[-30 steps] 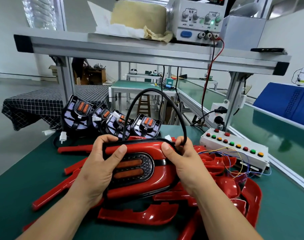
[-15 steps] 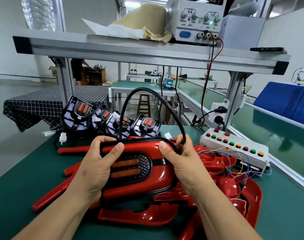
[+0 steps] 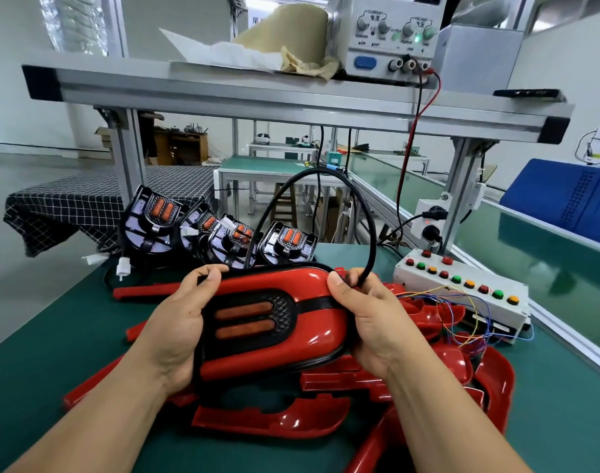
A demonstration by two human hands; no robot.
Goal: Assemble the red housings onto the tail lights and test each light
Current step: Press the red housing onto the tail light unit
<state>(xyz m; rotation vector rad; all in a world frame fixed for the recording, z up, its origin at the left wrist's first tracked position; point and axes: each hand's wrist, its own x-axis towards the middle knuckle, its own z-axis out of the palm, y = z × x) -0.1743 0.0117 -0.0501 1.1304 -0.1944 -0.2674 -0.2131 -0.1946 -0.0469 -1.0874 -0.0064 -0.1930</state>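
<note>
Left hand (image 3: 175, 326): fingers curled round left end of tail light (image 3: 284, 346).
Right hand (image 3: 377, 322): grips right end and cable (image 3: 372, 233).

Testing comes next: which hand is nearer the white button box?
Right. The right hand grips the tail light at the end nearest the button box; the left hand holds the opposite end.

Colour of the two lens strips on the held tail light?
Amber-orange lens strips, set in a black surround; head view shows it.

Left grip (image 3: 175, 322), right grip (image 3: 373, 322): both curled, thumbs on top.
</note>
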